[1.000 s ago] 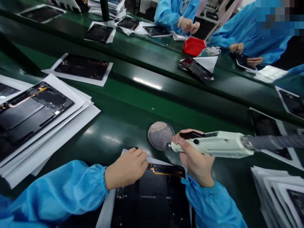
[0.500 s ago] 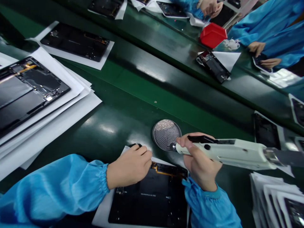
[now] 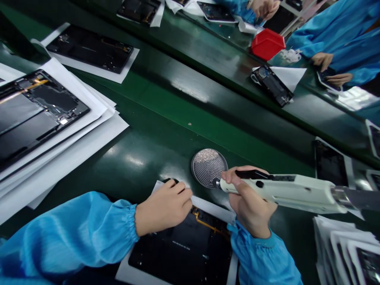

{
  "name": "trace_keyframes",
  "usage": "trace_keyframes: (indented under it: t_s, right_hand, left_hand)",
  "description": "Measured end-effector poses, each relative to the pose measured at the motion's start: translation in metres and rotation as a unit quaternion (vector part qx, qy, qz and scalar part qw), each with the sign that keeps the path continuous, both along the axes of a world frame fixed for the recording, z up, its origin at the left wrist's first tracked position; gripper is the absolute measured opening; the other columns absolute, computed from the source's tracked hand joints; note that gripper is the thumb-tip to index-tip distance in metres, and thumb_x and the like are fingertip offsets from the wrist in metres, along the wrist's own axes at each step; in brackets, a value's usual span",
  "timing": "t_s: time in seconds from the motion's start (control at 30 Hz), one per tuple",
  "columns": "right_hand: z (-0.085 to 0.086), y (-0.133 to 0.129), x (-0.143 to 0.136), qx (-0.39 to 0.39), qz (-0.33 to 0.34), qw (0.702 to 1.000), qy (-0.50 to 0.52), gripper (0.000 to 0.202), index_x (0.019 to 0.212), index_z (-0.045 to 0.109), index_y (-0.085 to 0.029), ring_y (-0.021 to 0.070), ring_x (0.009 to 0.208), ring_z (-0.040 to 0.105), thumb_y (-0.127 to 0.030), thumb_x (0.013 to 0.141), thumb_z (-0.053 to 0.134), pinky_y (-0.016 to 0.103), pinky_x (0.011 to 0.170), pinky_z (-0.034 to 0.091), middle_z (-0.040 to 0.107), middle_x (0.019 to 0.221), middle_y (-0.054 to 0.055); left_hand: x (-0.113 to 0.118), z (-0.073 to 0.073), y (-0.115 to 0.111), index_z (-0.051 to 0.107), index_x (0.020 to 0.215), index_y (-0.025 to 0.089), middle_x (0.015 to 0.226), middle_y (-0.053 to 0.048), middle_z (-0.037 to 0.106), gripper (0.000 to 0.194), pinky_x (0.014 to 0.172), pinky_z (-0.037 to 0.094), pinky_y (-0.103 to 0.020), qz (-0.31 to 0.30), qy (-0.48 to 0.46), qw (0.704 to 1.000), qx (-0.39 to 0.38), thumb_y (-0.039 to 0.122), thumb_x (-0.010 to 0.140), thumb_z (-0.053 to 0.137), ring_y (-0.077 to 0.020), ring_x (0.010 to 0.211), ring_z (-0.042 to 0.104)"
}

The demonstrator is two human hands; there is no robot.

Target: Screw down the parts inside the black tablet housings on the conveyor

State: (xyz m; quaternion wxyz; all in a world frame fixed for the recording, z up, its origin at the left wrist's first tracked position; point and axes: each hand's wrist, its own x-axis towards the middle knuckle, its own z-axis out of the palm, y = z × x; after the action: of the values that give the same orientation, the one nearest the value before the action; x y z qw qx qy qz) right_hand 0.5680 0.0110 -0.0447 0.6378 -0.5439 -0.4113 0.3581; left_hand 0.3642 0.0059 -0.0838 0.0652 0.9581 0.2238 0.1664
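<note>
My right hand (image 3: 249, 202) grips a cream electric screwdriver (image 3: 285, 190) that lies nearly level, its tip over the edge of a round metal screw tray (image 3: 208, 166). My left hand (image 3: 164, 208) rests with curled fingers on the top left corner of a black tablet back (image 3: 184, 247) that sits on white paper (image 3: 127, 273) right in front of me. An orange flex strip (image 3: 208, 225) runs along the tablet's upper edge. Blue sleeves cover both my arms.
More open tablets on paper lie at the left (image 3: 32, 111) and upper left (image 3: 89, 47). A stack of papered tablets (image 3: 347, 253) sits at lower right. Across the green belt (image 3: 178, 114), other people's hands (image 3: 322, 59) work near a red bin (image 3: 267, 43).
The view dropped and tilted. The tablet under my left hand has turned slightly, its right end swinging toward me. My right hand and the screwdriver stay at the screw tray.
</note>
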Motion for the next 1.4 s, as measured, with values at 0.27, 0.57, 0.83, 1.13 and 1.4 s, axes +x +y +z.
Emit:
trace_keyframes:
  t_s: [0.27,0.57,0.83,1.13,1.4]
  right_hand:
    - [-0.003,0.002,0.003,0.020,0.013,1.000,0.003,0.016,0.085,0.067,-0.020,0.0184,0.063,0.063,-0.012,0.071,0.072,0.036,0.066,0.051,0.066,0.066,0.000]
    - [0.022,-0.008,0.007,0.074,0.019,0.997,-0.012,0.032,0.103,0.069,-0.021,0.0183,0.065,0.059,-0.012,0.072,0.072,0.041,0.070,0.051,0.065,0.068,0.000]
    - [0.047,-0.022,0.033,0.018,0.062,0.998,-0.024,0.040,0.108,0.069,-0.018,0.0217,0.084,0.063,-0.030,0.071,0.079,0.042,0.086,0.052,0.066,0.082,0.004]
    - [0.022,-0.025,0.006,0.024,0.078,0.996,0.028,0.027,0.106,0.065,-0.021,0.0159,0.065,0.058,-0.025,0.081,0.073,0.040,0.076,0.052,0.060,0.066,-0.002]
    - [0.011,-0.034,-0.021,0.057,0.118,0.991,0.018,0.021,0.105,0.064,-0.023,0.0139,0.061,0.057,-0.014,0.087,0.066,0.039,0.073,0.051,0.060,0.063,-0.004]
  left_hand:
    - [-0.001,0.000,0.000,0.056,0.078,0.014,0.089,-0.010,0.057,0.017,0.065,0.037,-0.035,0.016,0.020,1.000,-0.016,0.012,0.093,0.048,-0.0231,0.077,0.049]
    - [-0.002,-0.007,-0.004,0.052,0.080,0.016,0.081,-0.008,0.050,0.011,0.063,0.037,-0.034,0.034,0.018,0.999,-0.027,0.005,0.082,0.050,-0.0226,0.073,0.045]
    - [0.000,-0.011,-0.009,0.051,0.075,0.016,0.077,-0.008,0.047,0.015,0.060,0.037,-0.035,0.123,0.017,0.992,0.006,0.002,0.077,0.047,-0.0242,0.071,0.044]
    - [0.008,-0.017,-0.001,0.061,0.092,0.012,0.087,-0.008,0.054,0.017,0.068,0.041,-0.036,0.027,-0.024,0.999,-0.031,0.011,0.098,0.045,-0.0228,0.079,0.047]
    - [0.014,-0.023,0.005,0.062,0.086,0.013,0.085,-0.007,0.056,0.019,0.071,0.041,-0.033,0.007,-0.022,0.997,-0.071,0.015,0.100,0.050,-0.0212,0.082,0.048]
